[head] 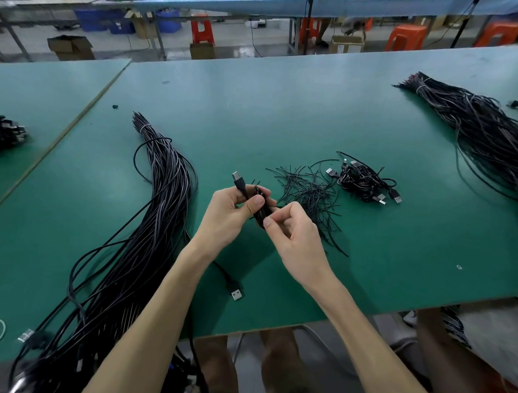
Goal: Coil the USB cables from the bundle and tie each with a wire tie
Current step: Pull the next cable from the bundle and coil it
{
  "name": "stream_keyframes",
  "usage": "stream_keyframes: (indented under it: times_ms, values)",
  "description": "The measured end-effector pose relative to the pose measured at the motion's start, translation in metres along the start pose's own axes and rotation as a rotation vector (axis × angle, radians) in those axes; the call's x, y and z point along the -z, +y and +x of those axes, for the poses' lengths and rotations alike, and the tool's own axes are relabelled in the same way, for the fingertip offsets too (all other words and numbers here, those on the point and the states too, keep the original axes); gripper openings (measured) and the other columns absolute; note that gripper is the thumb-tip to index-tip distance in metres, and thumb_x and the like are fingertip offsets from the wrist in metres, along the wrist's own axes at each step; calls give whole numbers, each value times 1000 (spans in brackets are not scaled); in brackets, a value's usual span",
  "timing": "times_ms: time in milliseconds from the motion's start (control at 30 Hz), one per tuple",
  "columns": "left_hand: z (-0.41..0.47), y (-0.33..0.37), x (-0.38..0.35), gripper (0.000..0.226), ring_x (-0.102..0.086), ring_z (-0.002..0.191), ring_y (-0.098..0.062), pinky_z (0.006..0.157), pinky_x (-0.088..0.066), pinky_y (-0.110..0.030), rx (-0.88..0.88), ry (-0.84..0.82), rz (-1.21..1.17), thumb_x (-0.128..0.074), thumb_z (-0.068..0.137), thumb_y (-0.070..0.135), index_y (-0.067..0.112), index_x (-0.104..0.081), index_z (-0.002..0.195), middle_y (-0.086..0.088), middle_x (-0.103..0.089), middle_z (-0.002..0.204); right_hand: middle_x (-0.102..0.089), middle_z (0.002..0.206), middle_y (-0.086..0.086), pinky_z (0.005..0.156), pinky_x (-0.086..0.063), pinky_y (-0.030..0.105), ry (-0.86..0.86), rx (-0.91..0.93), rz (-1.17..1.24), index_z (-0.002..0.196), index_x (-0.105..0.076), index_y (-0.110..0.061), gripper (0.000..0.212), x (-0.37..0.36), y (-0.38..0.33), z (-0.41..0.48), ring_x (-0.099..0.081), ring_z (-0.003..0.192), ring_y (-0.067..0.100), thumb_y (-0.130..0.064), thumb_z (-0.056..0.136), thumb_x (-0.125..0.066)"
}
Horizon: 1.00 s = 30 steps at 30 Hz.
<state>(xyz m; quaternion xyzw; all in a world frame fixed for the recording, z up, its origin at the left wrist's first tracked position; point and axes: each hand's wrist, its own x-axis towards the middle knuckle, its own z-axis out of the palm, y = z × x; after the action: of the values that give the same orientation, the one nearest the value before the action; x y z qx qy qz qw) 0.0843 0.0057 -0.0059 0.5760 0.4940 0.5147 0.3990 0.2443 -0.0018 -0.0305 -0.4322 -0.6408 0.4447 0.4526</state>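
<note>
My left hand [232, 211] grips a coiled black USB cable [258, 206] above the green table [270, 107]; its USB plug [237, 179] sticks up past my fingers. My right hand [292, 230] pinches a thin black wire tie at the coil's right side; the tie is mostly hidden by my fingers. A long bundle of black USB cables [150, 209] lies to the left and runs off the near edge. Loose wire ties [308, 192] are scattered just right of my hands. A small heap of tied coils [362, 180] sits beyond them.
A second large cable bundle [486, 132] lies at the far right. One loose USB plug [236, 293] rests near the front edge under my left forearm. More coiled cables [3, 133] sit on the neighbouring table at left. Orange stools and boxes stand behind.
</note>
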Motion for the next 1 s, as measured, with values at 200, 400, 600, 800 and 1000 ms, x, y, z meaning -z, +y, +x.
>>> stream_keyframes:
  times_ms: [200, 400, 600, 800, 1000]
  values:
    - [-2, 1, -9, 9, -73, 89, -20, 93, -56, -33, 1, 111, 28, -61, 99, -2, -1, -68, 103, -9, -76, 89, -71, 75, -6, 59, -47, 20, -1, 9, -9, 87, -51, -18, 19, -1, -2, 0, -61, 64, 6, -12, 100, -64]
    - [-3, -1, -15, 22, -72, 90, -19, 95, -55, -36, 17, 180, 126, -59, 99, -3, 17, -68, 94, -3, -76, 87, -75, 97, -3, 81, -58, 20, -9, -28, 31, 96, -56, -14, 15, -3, -3, 0, -73, 94, 5, -15, 96, -71]
    - [-3, 0, -16, 25, -68, 76, -8, 72, -53, -19, -4, 187, 108, -53, 99, -9, 12, -65, 94, -1, -73, 83, -61, 71, -5, 66, -48, 25, -6, -51, 97, 98, -60, -22, 32, -1, -5, 1, -54, 67, 12, -52, 92, -68]
    - [-3, 1, -16, 29, -68, 78, -11, 79, -56, -26, -4, 174, 101, -54, 98, -11, 16, -65, 92, 6, -73, 78, -77, 99, 10, 94, -60, 47, 23, -79, 229, 94, -60, -7, 19, 0, 0, 6, -77, 96, 23, -23, 105, -57]
    - [-5, 3, -19, 29, -69, 79, -12, 78, -52, -20, -52, 138, 178, -55, 95, -12, 14, -65, 91, 8, -73, 77, -70, 97, 22, 89, -59, 56, 86, -118, 216, 90, -57, -6, 37, -3, 0, 7, -72, 98, 38, -38, 108, -49]
